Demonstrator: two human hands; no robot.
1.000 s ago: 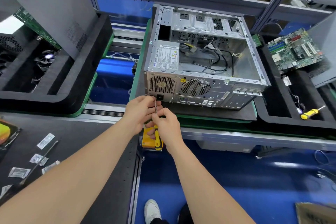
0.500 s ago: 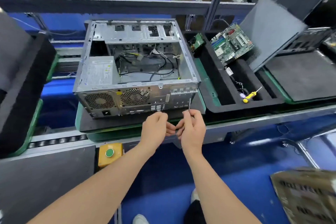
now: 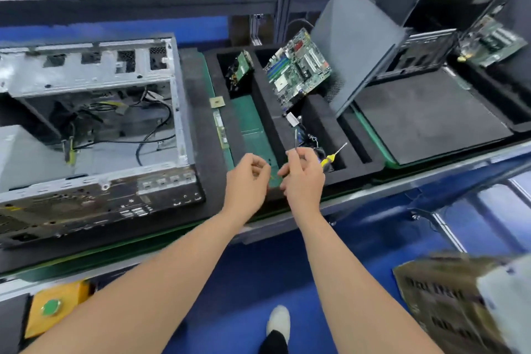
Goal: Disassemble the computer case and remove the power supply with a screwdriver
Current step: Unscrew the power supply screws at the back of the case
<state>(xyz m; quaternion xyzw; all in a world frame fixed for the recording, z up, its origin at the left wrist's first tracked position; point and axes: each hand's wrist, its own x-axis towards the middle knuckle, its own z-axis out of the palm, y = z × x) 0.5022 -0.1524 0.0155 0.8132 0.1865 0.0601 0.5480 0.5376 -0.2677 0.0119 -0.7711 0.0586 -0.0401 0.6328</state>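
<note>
Though blurry, blue floor beneath foam trays

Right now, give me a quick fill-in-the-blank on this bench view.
1. The right hand holds its thin screwdriver pointing ___.
2. The spare screwdriver in the foam tray has a ___ handle.
3. The computer case sits to the ___ of the left hand.
Missing: up; yellow; left.
</note>
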